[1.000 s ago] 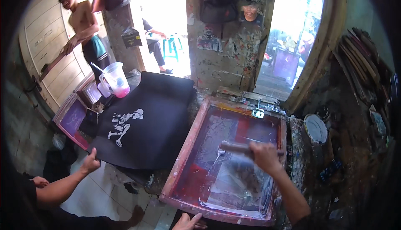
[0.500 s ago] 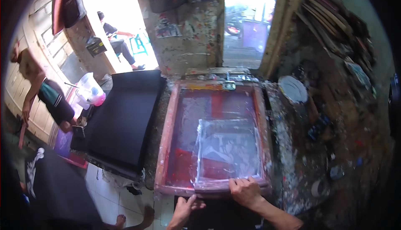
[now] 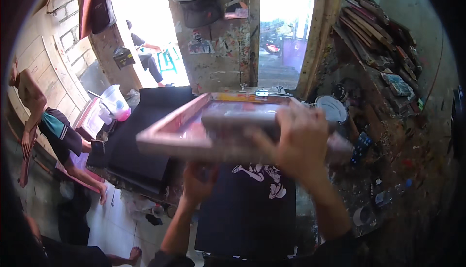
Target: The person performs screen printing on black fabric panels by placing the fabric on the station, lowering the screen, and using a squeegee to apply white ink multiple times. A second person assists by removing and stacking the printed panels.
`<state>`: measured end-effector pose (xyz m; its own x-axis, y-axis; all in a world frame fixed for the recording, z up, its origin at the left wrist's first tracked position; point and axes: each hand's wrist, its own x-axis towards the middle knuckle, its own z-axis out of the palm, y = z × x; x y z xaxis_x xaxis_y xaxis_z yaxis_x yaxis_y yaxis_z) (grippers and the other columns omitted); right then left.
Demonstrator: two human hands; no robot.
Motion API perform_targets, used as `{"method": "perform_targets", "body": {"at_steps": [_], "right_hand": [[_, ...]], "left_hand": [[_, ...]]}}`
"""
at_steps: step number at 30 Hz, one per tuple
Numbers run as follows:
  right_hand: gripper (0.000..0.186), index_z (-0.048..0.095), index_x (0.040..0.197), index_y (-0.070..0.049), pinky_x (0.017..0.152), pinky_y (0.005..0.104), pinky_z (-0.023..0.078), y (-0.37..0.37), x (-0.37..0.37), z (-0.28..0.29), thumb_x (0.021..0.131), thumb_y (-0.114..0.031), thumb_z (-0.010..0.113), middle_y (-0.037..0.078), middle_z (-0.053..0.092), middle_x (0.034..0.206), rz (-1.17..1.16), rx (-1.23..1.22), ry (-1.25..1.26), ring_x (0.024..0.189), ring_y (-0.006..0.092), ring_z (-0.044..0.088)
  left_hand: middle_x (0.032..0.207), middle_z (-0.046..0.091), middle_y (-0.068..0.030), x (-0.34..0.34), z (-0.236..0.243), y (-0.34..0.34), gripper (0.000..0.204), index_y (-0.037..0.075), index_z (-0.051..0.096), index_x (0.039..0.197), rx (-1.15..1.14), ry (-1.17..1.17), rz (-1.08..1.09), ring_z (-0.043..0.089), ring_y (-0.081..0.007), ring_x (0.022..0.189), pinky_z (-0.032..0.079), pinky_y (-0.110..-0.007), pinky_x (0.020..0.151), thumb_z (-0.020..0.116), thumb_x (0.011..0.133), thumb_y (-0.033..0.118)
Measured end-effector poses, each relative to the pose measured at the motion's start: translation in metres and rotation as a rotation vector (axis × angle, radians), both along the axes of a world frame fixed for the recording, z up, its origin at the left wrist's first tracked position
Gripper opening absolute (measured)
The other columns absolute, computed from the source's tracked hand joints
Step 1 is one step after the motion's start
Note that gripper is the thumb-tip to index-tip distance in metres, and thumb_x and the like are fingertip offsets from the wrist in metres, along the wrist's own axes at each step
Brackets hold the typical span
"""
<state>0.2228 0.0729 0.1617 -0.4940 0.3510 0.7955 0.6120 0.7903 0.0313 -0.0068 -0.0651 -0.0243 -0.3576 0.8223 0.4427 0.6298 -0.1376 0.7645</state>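
A wooden screen-printing frame (image 3: 170, 143) is tilted up over the bench, its near edge raised and smeared by motion. My right hand (image 3: 303, 138) is closed round the end of a long squeegee (image 3: 228, 121) lying along that near edge, its fingers blurred. My left hand (image 3: 198, 182) is just below the frame's near edge, at its underside; its fingertips are partly hidden and blurred. Beneath the frame lies black fabric (image 3: 242, 223) with a white printed figure (image 3: 259, 172) on it. The far end of the frame stays at a metal hinge clamp (image 3: 262, 93).
Black sheets (image 3: 141, 141) are stacked at left, beside a plastic jug (image 3: 114, 99) with pink in it. A person (image 3: 36, 97) stands at far left with a reddish board. A white lid (image 3: 331, 108) and a tape roll (image 3: 363, 216) sit on the paint-stained right bench.
The frame has swung up from lying flat, uncovering the black fabric with its white print. Both hands have risen with it. The head view has shifted slightly.
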Motion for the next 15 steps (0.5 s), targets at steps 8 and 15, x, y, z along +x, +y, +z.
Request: {"method": "perform_targets", "body": {"at_steps": [8,15], "right_hand": [[0.08,0.077,0.092,0.001,0.083,0.0473,0.057,0.066,-0.035,0.106,0.091,-0.076,0.056,0.023,0.075,0.086,-0.107,-0.199,-0.14,0.081,0.0355,0.075],[0.084,0.073,0.095,0.005,0.083,0.0489,0.053,0.124,-0.039,0.153,0.087,-0.078,0.059,0.026,0.072,0.096,-0.211,-0.219,-0.099,0.093,0.0401,0.071]], "left_hand": [[0.154,0.049,-0.016,-0.073,-0.131,0.073,0.051,0.009,0.058,0.141,-0.309,0.664,0.099,0.044,-0.0426,0.143,0.036,-0.063,0.113,0.068,0.098,0.035],[0.088,0.07,-0.0244,-0.056,-0.025,0.026,0.017,-0.005,0.067,0.105,0.058,-0.062,0.371,0.071,-0.0301,0.082,0.053,-0.043,0.077,0.065,0.099,0.011]]}}
